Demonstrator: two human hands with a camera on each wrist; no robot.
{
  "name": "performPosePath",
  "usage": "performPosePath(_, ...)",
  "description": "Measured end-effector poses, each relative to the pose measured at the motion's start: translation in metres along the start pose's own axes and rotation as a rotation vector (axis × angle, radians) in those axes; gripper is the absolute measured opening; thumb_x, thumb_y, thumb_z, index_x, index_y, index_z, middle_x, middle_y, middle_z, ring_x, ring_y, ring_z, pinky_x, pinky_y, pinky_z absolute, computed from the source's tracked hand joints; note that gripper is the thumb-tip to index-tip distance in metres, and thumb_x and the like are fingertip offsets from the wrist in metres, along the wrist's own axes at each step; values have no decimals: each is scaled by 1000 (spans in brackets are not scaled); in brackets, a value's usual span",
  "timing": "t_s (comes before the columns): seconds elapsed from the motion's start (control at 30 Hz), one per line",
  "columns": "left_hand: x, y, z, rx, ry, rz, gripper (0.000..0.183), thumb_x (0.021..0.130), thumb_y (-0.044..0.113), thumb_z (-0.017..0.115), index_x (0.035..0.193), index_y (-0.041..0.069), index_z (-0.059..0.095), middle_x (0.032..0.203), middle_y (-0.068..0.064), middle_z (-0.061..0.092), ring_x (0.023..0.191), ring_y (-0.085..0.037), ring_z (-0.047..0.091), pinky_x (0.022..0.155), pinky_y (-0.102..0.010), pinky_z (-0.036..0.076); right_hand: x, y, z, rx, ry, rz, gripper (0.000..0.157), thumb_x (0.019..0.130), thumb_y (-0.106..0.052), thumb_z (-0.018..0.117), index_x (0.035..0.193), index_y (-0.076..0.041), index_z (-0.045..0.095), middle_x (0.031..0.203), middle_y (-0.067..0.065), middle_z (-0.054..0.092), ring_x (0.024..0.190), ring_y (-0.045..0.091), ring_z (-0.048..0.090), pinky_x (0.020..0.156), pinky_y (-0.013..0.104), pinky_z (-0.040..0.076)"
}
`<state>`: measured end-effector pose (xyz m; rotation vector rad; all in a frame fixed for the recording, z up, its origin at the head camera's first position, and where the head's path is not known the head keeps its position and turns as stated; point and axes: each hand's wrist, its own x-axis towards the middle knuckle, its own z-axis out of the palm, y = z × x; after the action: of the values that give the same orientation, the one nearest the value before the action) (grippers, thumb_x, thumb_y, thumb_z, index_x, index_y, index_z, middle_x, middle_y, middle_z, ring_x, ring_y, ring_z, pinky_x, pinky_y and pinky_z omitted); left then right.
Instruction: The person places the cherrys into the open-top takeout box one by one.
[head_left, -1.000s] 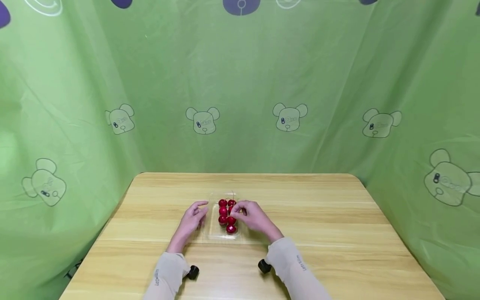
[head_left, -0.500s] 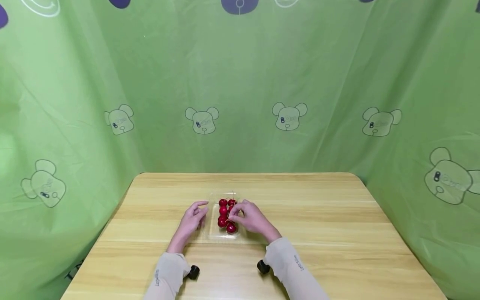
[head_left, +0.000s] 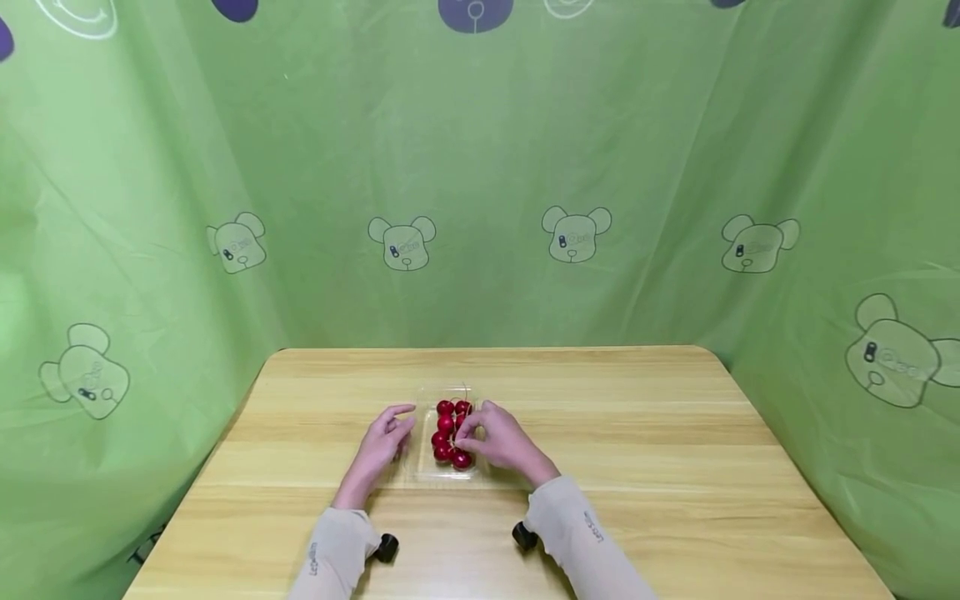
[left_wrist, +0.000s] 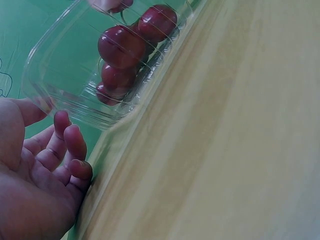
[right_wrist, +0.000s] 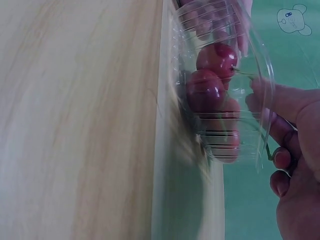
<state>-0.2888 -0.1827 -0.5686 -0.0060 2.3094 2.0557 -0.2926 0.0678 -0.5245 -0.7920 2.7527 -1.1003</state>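
Observation:
Several glossy red cherries [head_left: 446, 424] with thin stems lie bunched in a clear plastic box [head_left: 426, 472] on the table. My right hand [head_left: 501, 437] reaches in over the box's right side. Its thumb and forefinger pinch the stem of one cherry [right_wrist: 217, 59], which rests against others inside. In the head view these fingers cover part of the right-hand cherries. My left hand [head_left: 384, 437] stays at the left of the box, fingers loosely bent and holding nothing. The left wrist view shows its fingertips [left_wrist: 75, 140] right by the box's ribbed wall.
A wooden table [head_left: 637, 433] spreads out around the box. Behind and beside it hangs a green curtain [head_left: 487, 308] with bear-face prints. A black wrist device [head_left: 526, 536] sits below the right sleeve, another black device [head_left: 386, 547] by the left.
My right hand has shifted slightly left and toward me, bringing a cherry from the right side over to the near left of the bunch. The left hand has kept its place.

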Motion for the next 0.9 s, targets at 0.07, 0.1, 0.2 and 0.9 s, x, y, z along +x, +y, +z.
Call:
performPosePath(0.07, 0, -1, 0, 5, -2, 5, 44, 105, 22, 62, 144, 3, 55, 78, -4, 58, 63, -13, 52, 54, -22, 40, 1, 1, 0, -7, -6, -5, 5, 90, -25, 81, 86, -24, 78, 89, -4, 60, 86, 20, 52, 82, 35, 44)
performPosePath(0.1, 0, -1, 0, 4, -2, 6, 44, 105, 23, 62, 144, 3, 55, 77, -3, 58, 62, -13, 52, 54, -22, 40, 1, 1, 0, -12, -7, -7, 4, 89, -25, 82, 86, -25, 79, 87, -7, 62, 87, 19, 52, 84, 36, 44)
performPosePath(0.2, 0, -1, 0, 0, -4, 10, 45, 105, 23, 62, 144, 3, 55, 76, -2, 57, 62, -12, 52, 55, -21, 40, 2, 2, 0, -38, -2, -34, 5, 88, -24, 83, 85, -27, 79, 84, -14, 69, 88, 15, 55, 98, 42, 47)
performPosePath(0.9, -1, 0, 0, 11, 0, -2, 43, 105, 24, 61, 144, 7, 56, 76, -3, 57, 63, -14, 51, 54, -21, 40, 0, 0, 0, -124, 19, -104, 5, 85, -23, 86, 85, -25, 82, 90, -13, 76, 87, 13, 53, 89, 35, 43)
